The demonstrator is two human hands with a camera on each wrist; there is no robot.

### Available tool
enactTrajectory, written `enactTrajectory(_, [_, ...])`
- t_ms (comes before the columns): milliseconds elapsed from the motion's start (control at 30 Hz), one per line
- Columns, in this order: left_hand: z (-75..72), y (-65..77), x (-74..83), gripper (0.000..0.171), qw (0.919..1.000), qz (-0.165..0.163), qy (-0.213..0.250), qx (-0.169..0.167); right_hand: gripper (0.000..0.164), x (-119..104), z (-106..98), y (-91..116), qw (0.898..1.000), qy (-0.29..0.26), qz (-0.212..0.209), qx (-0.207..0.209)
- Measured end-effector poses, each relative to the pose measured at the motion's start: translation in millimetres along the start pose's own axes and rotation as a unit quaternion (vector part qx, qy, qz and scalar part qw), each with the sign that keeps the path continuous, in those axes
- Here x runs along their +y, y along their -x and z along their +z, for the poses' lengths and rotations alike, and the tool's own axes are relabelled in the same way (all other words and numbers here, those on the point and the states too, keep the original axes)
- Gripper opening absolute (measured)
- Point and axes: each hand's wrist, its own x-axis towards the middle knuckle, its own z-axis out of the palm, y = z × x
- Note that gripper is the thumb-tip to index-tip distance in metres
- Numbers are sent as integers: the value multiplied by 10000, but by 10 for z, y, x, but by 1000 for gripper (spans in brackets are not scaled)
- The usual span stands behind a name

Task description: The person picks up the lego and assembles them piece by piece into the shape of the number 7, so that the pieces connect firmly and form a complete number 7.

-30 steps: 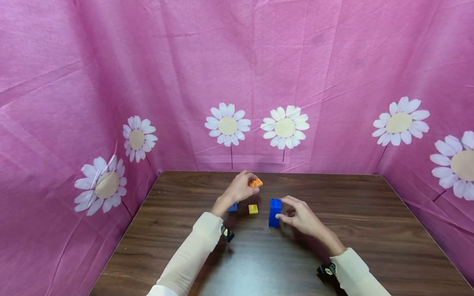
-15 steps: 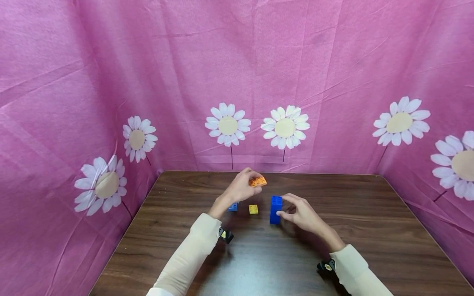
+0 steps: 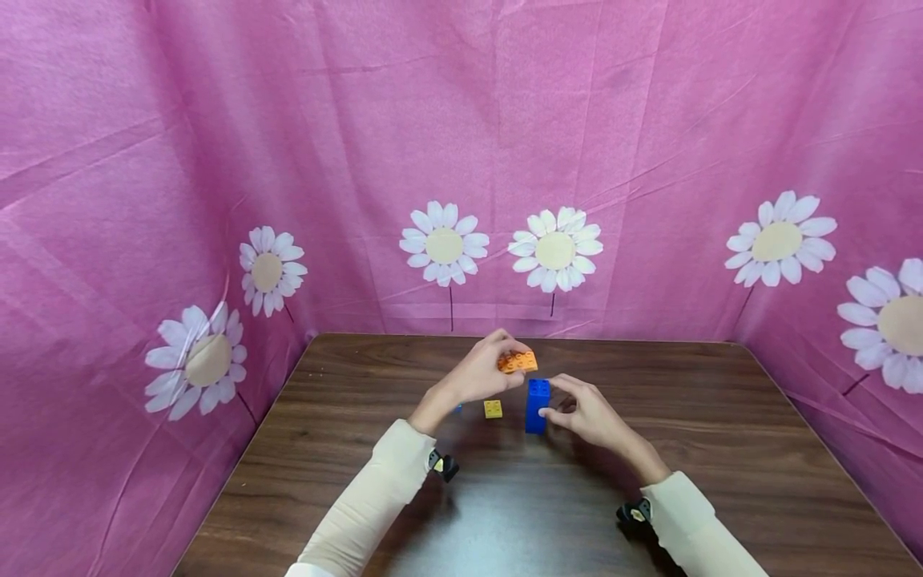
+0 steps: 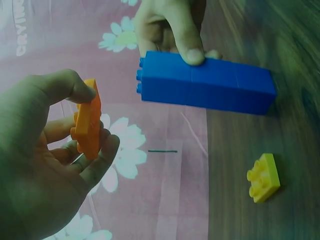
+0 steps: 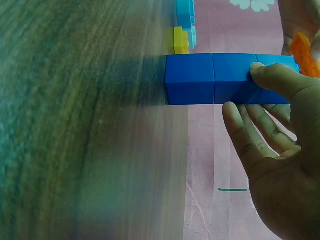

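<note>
My left hand (image 3: 479, 369) pinches a thin orange building block (image 3: 521, 362) between thumb and fingers, held in the air just behind and above the blue tower. In the left wrist view the orange block (image 4: 89, 120) is turned with its studs toward the palm. My right hand (image 3: 593, 413) holds an upright tower of blue blocks (image 3: 537, 407), its thumb on the near side. From the right wrist view the blue tower (image 5: 215, 79) shows three stacked blocks, its base at the wooden table. The orange block is close to the tower's studded top.
A small yellow block (image 3: 493, 409) lies on the wooden table (image 3: 346, 449), left of the tower. Light blue blocks (image 5: 185, 12) stand beyond it, mostly hidden by my left hand in the head view. A pink flowered cloth (image 3: 649, 160) hangs around the table.
My left hand has moved right with the orange block, nearer the blue tower, and now covers most of the light blue block. The right hand and tower have shifted slightly away from me.
</note>
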Motion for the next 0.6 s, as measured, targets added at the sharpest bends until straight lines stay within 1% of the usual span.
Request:
enactTrajectory(167, [35, -13, 61, 42, 9996, 218, -89, -174, 39, 19, 4, -8, 10000, -81, -46, -7])
enactTrajectory(333, [82, -26, 67, 42, 9988, 357, -169, -286, 37, 38, 9, -8, 9998, -190, -100, 27])
enactTrajectory(467, [119, -27, 59, 42, 9989, 378, -33, -264, 35, 46, 14, -7, 9997, -220, -126, 43])
enactTrajectory(600, [144, -21, 62, 39, 9988, 387, 102, -297, 34, 47, 17, 0, 9997, -222, -70, 29])
